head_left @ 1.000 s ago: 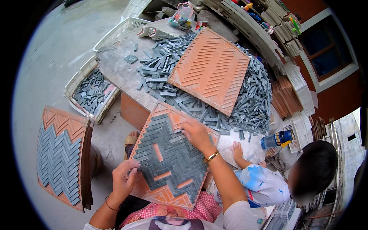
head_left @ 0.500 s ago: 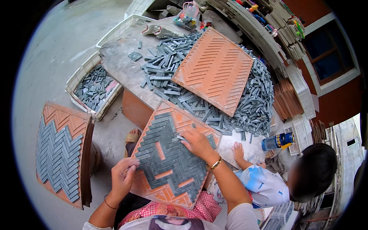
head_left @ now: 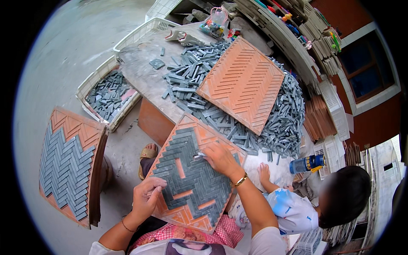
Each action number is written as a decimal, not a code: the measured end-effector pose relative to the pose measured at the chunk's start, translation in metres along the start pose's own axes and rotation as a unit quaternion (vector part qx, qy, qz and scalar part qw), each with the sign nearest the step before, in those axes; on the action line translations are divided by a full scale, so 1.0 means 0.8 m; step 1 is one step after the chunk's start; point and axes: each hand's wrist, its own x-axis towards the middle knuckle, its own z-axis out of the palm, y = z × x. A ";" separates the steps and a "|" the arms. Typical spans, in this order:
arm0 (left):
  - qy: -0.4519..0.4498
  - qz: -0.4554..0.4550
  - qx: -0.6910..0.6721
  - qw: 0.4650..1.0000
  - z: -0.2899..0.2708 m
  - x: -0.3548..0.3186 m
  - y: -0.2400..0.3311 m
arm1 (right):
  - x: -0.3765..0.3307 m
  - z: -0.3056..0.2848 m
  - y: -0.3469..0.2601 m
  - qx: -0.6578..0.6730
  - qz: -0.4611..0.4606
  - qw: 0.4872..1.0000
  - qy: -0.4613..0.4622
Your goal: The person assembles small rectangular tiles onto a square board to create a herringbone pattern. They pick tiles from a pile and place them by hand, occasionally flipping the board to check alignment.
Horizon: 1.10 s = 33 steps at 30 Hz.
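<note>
Stone table (head_left: 144,80) — grey strips (head_left: 276,127), orange tray (head_left: 242,83) atop.

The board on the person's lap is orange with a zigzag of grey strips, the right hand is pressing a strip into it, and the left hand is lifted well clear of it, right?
Not quite. In the head view the left hand is not clear of it: it grips the lower left edge of the orange board. The right hand does press a grey strip into the zigzag.
</note>
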 end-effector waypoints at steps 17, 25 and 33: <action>-0.060 -0.345 -0.604 0.716 0.053 0.001 0.002 | 0.052 -0.001 -0.044 0.198 0.197 0.959 0.039; -0.046 -0.343 -0.507 0.789 0.027 -0.009 0.002 | 0.083 0.046 -0.018 0.036 0.024 0.995 0.094; -0.057 -0.346 -0.428 0.833 0.021 -0.013 0.002 | 0.104 0.028 -0.011 0.047 -0.020 0.998 0.023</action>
